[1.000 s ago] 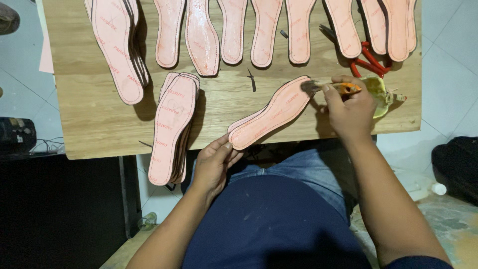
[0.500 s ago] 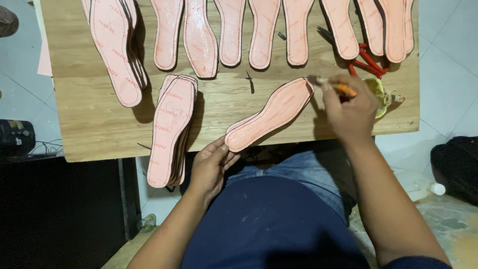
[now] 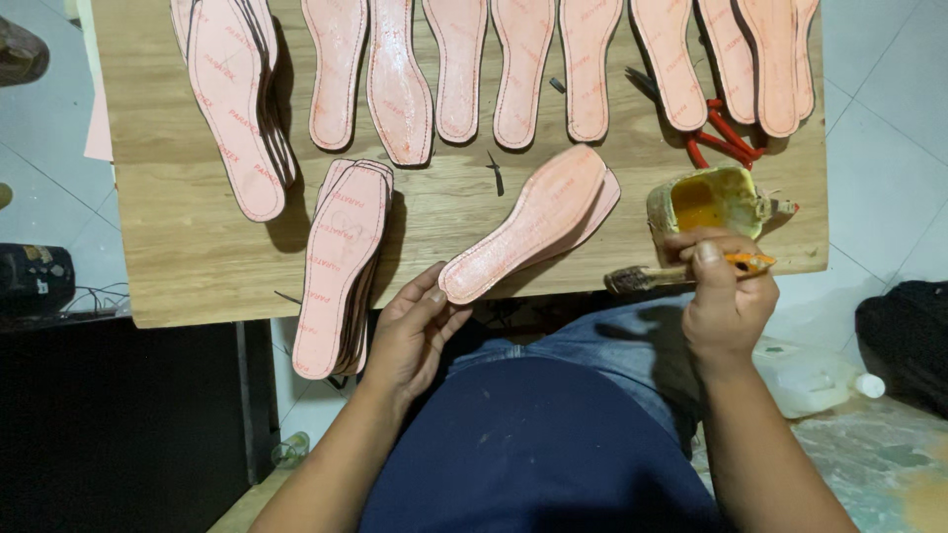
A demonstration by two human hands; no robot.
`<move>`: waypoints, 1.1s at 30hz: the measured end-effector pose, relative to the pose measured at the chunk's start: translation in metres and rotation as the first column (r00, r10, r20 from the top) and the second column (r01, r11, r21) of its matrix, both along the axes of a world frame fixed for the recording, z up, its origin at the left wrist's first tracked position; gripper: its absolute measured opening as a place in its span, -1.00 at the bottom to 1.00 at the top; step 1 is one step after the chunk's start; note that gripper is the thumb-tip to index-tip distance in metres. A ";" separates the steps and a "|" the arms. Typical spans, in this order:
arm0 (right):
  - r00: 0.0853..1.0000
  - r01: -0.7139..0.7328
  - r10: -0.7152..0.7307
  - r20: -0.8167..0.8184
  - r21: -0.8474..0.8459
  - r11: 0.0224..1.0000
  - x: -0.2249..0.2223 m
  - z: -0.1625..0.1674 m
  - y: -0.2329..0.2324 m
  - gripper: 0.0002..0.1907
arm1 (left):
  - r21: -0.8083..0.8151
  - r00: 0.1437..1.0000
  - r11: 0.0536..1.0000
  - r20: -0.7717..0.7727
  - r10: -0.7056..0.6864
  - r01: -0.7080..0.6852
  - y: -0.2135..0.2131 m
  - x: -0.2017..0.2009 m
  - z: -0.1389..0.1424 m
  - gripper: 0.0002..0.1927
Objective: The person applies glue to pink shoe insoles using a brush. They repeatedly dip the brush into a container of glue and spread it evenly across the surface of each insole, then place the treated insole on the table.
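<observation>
Right hand (image 3: 726,296) has drawn the brush (image 3: 681,274) off the insole (image 3: 528,225).

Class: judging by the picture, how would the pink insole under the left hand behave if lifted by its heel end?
The thin flat pink insole probably flexes and droops. It looks light. Its glossy face may be tacky, given the glue-smeared pot.

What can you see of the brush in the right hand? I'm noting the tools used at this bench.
The brush is small, with an orange handle and dark, gummy-looking bristles. It lies nearly level, bristles pointing left past the front edge of the wooden board, just below the glue pot. The right hand pinches the handle between thumb and fingers, hiding its middle; only the orange tip and the bristle end show. The bristles touch nothing visible.
</observation>
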State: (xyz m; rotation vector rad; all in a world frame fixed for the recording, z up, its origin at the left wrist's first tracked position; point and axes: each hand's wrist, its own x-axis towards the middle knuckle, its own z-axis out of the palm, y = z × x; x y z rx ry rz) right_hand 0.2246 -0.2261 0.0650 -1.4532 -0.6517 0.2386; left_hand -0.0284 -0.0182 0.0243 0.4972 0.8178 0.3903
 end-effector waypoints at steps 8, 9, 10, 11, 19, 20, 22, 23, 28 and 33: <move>0.997 -0.070 0.063 -0.039 -0.236 0.969 -0.018 0.027 0.012 -0.81 | 0.050 1.000 0.999 0.009 -0.022 0.022 0.003 0.014 0.018 -0.47; 0.997 -0.075 0.066 -0.045 -0.251 0.965 -0.021 0.030 0.014 -0.81 | 0.057 1.000 0.998 0.008 -0.027 0.026 0.003 0.019 0.020 -0.45; 0.996 -0.080 0.069 -0.050 -0.265 0.961 -0.022 0.032 0.015 -0.81 | 0.076 0.998 0.996 0.029 -0.050 0.047 0.004 0.024 0.022 -0.43; 0.996 -0.076 0.063 -0.055 -0.264 0.961 -0.023 0.034 0.015 -0.81 | 0.095 0.996 0.993 0.049 -0.074 0.069 0.005 0.031 0.024 -0.41; 0.994 0.039 -0.052 -0.093 -0.138 0.990 -0.014 0.061 -0.019 -0.83 | 0.164 0.963 0.971 0.180 -0.201 0.172 0.012 0.140 0.043 -0.32; 0.992 0.073 -0.086 -0.092 -0.141 0.987 -0.012 0.062 -0.025 -0.84 | 0.198 0.956 0.962 0.187 -0.225 0.187 0.013 0.158 0.046 -0.32; 0.984 0.139 -0.153 -0.092 -0.151 0.979 -0.008 0.064 -0.040 -0.86 | 0.244 0.942 0.950 0.224 -0.251 0.195 0.013 0.196 0.053 -0.30; 0.978 0.163 -0.178 -0.112 -0.136 0.977 -0.005 0.063 -0.047 -0.86 | 0.258 0.933 0.948 0.254 -0.254 0.188 0.012 0.215 0.056 -0.29; 0.952 0.265 -0.282 -0.120 -0.145 0.953 0.009 0.050 -0.079 -0.84 | 0.238 0.960 0.956 0.179 -0.216 0.171 0.004 0.288 0.076 -0.30; 0.906 0.334 -0.358 -0.227 -0.139 0.932 0.024 0.038 -0.103 -0.82 | 0.208 0.977 0.970 0.147 -0.156 0.123 -0.010 0.330 0.085 -0.31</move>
